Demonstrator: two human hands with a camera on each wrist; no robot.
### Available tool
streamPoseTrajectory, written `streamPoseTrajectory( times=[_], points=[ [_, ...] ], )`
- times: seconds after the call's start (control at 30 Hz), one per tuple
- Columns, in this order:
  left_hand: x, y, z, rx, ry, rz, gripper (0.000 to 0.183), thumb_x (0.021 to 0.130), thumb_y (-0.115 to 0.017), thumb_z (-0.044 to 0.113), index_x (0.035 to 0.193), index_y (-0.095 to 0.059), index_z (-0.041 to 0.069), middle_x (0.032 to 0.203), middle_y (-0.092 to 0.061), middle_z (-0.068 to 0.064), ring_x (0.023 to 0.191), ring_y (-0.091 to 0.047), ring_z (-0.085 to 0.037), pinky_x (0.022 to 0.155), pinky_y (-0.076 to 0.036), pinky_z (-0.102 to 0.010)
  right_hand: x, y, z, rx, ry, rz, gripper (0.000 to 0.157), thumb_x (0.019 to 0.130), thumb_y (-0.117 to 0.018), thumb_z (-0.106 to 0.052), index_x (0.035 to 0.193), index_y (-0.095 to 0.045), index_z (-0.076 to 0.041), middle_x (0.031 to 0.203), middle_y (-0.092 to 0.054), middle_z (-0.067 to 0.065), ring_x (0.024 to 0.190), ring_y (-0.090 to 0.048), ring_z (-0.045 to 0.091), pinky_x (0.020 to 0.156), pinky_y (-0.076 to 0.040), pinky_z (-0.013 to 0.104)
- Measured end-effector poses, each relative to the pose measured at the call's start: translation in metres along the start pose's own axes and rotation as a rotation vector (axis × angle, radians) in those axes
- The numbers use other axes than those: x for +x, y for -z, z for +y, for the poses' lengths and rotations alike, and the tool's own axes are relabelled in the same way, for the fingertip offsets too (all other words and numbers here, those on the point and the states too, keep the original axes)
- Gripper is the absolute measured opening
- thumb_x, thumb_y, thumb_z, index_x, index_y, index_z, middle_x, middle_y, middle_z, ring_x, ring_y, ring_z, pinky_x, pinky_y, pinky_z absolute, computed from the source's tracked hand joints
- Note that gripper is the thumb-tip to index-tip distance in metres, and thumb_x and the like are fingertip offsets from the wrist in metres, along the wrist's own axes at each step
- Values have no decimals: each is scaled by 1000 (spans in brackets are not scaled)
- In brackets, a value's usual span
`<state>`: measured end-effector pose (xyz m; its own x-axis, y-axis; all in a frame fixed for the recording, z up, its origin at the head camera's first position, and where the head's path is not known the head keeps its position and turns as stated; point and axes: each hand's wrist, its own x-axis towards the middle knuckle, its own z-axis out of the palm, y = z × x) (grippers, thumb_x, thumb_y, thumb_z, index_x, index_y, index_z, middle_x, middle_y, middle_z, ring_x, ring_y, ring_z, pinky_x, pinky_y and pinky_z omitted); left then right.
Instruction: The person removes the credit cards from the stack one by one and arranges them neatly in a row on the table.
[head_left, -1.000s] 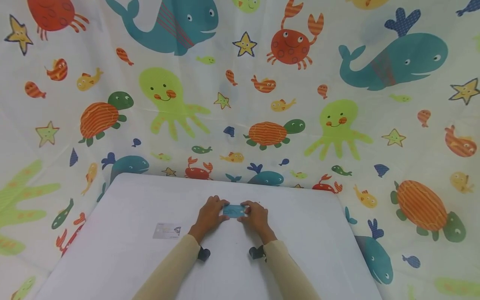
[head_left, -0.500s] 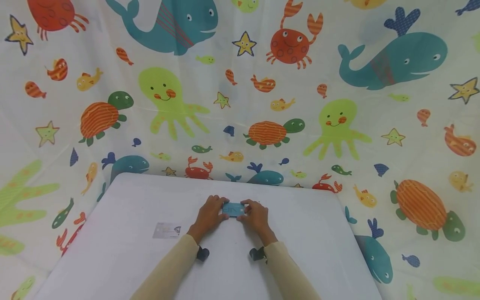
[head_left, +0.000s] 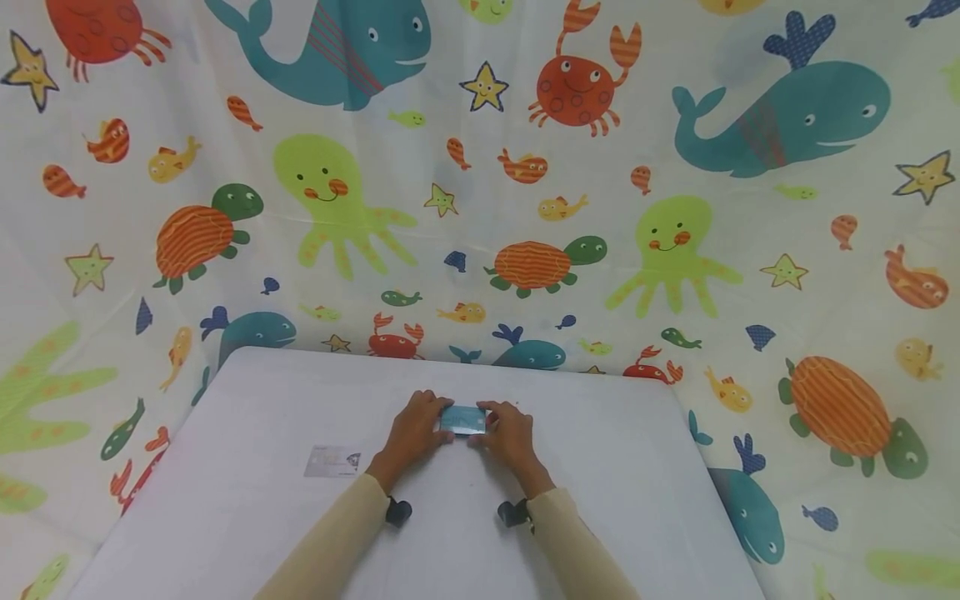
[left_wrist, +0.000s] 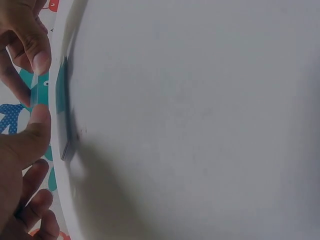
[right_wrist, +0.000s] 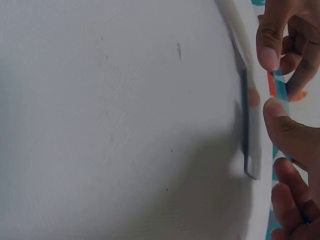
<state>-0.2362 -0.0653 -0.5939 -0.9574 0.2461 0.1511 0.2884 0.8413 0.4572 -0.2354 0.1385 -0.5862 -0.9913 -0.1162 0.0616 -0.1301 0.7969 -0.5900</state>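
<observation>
A blue card [head_left: 463, 420] is held level between both hands over the far part of the table. My left hand [head_left: 415, 435] pinches its left end, thumb on the near side and fingers on the far side. At the other end, my right hand [head_left: 510, 435] pinches it the same way. The left wrist view shows a narrow strip of the card [left_wrist: 40, 92] between the thumbs. Beside the hands there, a glossy flat thing [left_wrist: 61, 110] with a thin layered edge lies on the table. A pale grey card [head_left: 332, 461] lies flat to the left, touched by neither hand.
The white table [head_left: 615, 500] ends at a far edge just beyond the hands. A white curtain [head_left: 420, 242] printed with sea animals hangs behind and around it. Dark wrist cameras [head_left: 399, 512] sit at both cuffs.
The lettering on the blue card was readable at first and now is not; its face looks shinier. Both hands keep their pinch. The whole view has shifted slightly, and the grey card stays put.
</observation>
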Motion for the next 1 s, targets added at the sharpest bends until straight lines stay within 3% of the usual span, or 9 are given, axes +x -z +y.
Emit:
streamPoseTrajectory(
  times=[0.37,1.0],
  points=[
    [-13,16,-4,44,-54,40,58,82,-93,30,132,-72,11,111,-68,-8,104,-57,-23,97,-60,-41,-4,-7,-7,6,54,3,57,81,-94,-29,133,-73,-20,92,-66,-3,81,-52,13,85,-35,37],
    [-36,34,-22,55,-61,74,64,80,-95,31,135,-72,12,109,-69,-6,103,-57,-20,96,-61,-38,-16,-12,-30,51,99,-16,55,83,-93,-28,134,-73,-20,92,-66,-3,85,-56,12,86,-35,37]
  ],
)
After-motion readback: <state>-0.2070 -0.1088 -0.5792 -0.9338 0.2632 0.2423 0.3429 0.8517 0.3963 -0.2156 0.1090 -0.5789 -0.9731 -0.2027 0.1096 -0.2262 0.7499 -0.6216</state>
